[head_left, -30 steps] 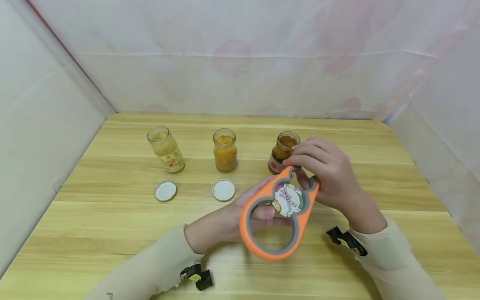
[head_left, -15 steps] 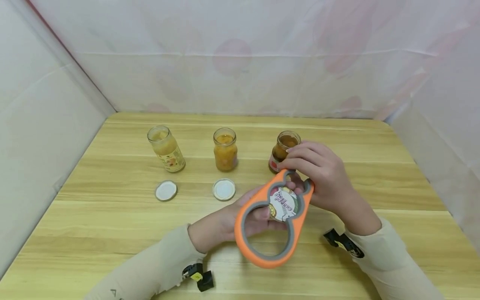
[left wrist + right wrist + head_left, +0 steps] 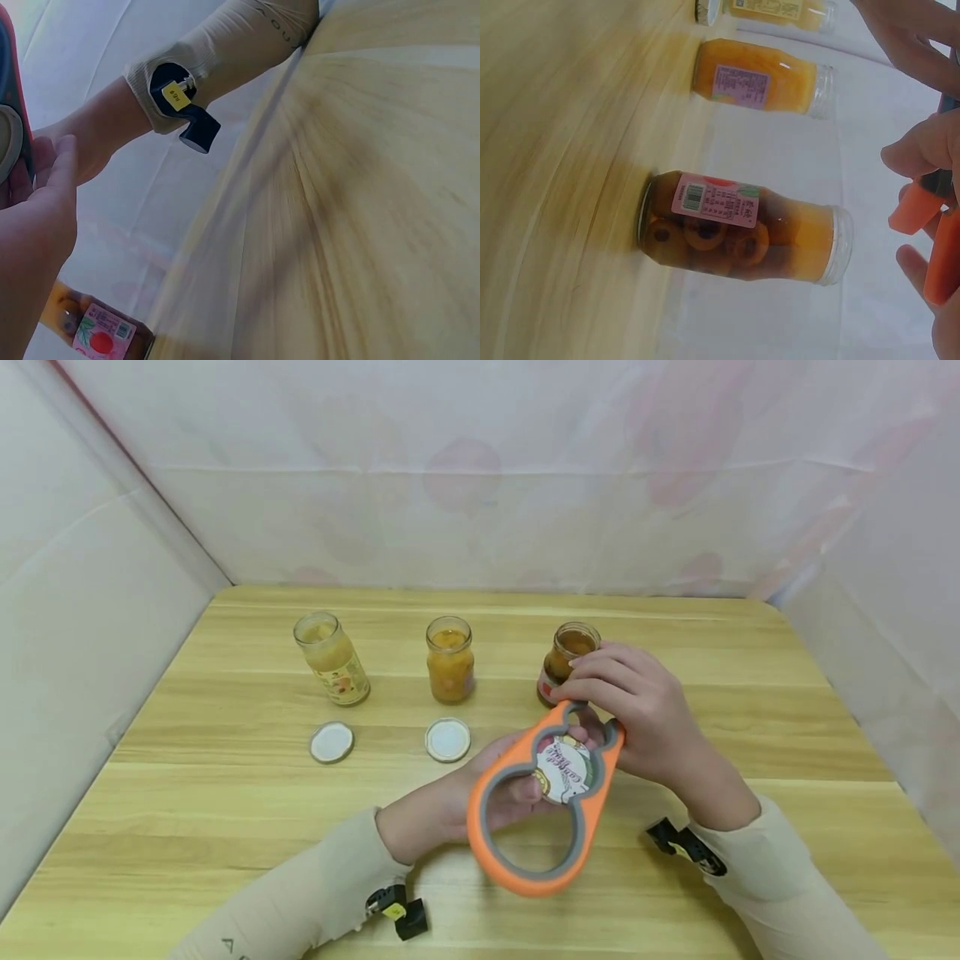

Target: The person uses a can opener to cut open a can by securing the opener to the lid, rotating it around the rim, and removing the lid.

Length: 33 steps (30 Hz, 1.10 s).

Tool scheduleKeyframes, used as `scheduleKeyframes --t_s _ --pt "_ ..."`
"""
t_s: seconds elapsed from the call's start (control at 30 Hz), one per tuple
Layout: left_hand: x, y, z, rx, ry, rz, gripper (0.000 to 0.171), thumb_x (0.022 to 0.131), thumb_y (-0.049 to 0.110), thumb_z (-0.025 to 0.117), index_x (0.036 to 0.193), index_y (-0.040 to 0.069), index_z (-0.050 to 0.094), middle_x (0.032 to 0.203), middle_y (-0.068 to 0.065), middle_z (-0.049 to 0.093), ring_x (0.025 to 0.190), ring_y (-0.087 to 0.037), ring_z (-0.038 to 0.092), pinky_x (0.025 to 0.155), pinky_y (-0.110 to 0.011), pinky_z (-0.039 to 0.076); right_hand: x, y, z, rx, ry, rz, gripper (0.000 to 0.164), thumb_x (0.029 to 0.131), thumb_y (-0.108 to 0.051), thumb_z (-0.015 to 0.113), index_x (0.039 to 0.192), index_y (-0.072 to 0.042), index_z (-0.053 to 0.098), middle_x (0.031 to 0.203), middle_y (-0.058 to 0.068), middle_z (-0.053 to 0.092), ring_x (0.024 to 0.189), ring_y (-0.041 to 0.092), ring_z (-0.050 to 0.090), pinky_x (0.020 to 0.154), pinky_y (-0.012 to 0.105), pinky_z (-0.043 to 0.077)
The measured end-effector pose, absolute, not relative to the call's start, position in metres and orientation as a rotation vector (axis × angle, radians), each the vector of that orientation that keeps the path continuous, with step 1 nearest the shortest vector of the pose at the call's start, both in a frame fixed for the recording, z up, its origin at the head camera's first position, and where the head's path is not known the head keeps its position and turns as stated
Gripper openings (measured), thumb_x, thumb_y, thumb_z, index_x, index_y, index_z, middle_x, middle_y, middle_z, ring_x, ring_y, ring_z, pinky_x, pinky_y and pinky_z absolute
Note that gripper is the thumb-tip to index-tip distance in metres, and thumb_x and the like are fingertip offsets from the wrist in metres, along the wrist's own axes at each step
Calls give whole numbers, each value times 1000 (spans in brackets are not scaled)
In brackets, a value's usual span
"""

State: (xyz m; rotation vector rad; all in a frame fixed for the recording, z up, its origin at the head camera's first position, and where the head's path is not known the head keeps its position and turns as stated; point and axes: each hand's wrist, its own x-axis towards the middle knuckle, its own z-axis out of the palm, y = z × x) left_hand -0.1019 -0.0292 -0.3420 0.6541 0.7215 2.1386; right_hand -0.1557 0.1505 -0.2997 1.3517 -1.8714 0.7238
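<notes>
My right hand (image 3: pixel 645 710) grips the narrow end of an orange jar opener (image 3: pixel 525 885) with a grey scalloped lining, held above the table. In the opener's middle notch sits a printed jar lid (image 3: pixel 565 770), its lettered top facing up. From below and the left, my left hand (image 3: pixel 457 797) holds this lid, the thumb at its edge showing through the opener's big loop. Just behind the right hand stands a lidless jar of dark fruit (image 3: pixel 735 232), partly covered by the fingers in the head view; its pink label shows in the right wrist view.
Two more lidless jars stand in the row: one of orange fruit (image 3: pixel 451 672), and at the left a pale yellow one (image 3: pixel 333 664). Before them lie two lids, a middle lid (image 3: pixel 447 740) and a left lid (image 3: pixel 332 742), white insides up. Fabric walls (image 3: pixel 480 477) enclose the wooden table (image 3: pixel 187 827).
Both hands have moved slightly left and toward the body, carrying the opener and lid along, mostly in the first half second. The jars and the two lids on the table have stayed put.
</notes>
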Motion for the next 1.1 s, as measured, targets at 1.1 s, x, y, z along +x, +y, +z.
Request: scheduleKeyframes --t_s 1.1 --pt "-104 -39 -347 706 1202 2153 82 72 43 74 130 -6 43 119 -6 55 107 -19 53 93 -31 42 -161 153 -300 1285 -1800 684 29 77 -9 42 80 -10 71 79 4 64 72 27 54 72 41 43"
